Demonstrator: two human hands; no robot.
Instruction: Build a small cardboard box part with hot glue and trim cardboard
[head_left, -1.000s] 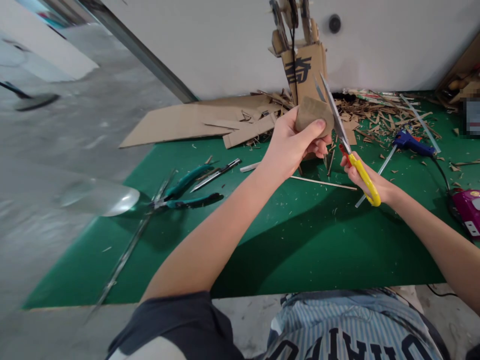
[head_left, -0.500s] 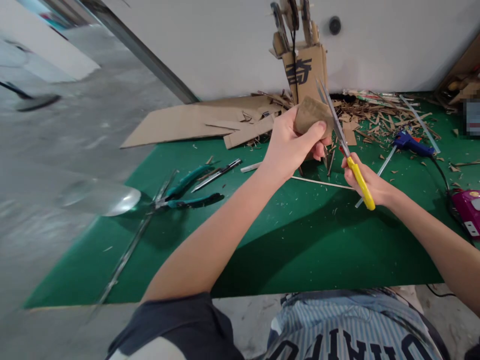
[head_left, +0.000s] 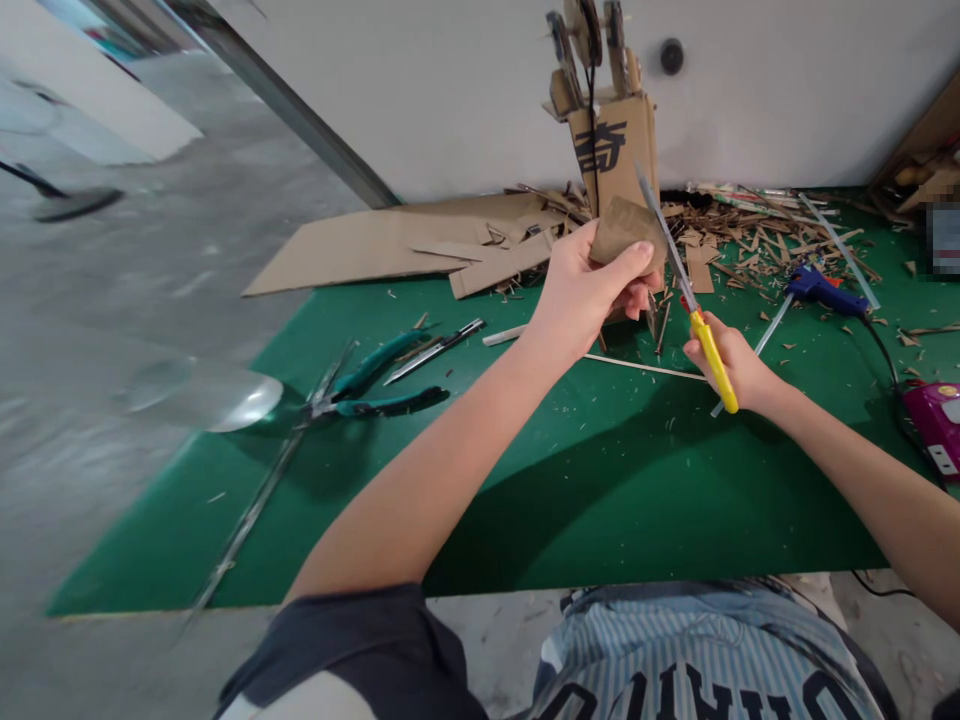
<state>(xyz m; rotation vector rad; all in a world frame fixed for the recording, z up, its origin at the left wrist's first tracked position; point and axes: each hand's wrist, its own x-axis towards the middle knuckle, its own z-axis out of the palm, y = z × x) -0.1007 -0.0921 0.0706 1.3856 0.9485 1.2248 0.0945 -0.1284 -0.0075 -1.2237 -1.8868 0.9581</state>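
Observation:
My left hand (head_left: 596,285) is closed on a small brown piece of cardboard (head_left: 624,235), thumb pressed on its face. In my right hand (head_left: 731,365) are yellow-handled scissors (head_left: 711,355), their blades pointing up and away at the right edge of the cardboard piece. The blades look nearly together now; whether they bite into the cardboard I cannot tell. Behind both hands stands an upright cardboard construction (head_left: 615,150) with dark printing and round discs on top. Part of its base is hidden by my left hand.
Teal-handled pliers (head_left: 390,400) and a utility knife (head_left: 435,350) lie left on the green table (head_left: 600,490), near a clear bottle (head_left: 202,395). Cardboard scraps (head_left: 750,235) are heaped at the back. A blue glue gun (head_left: 825,290) and magenta power strip (head_left: 934,420) are on the right.
The scissors' blades have closed from apart to nearly together, and the yellow handles have drawn in slightly leftward. My left hand keeps its hold on the cardboard piece.

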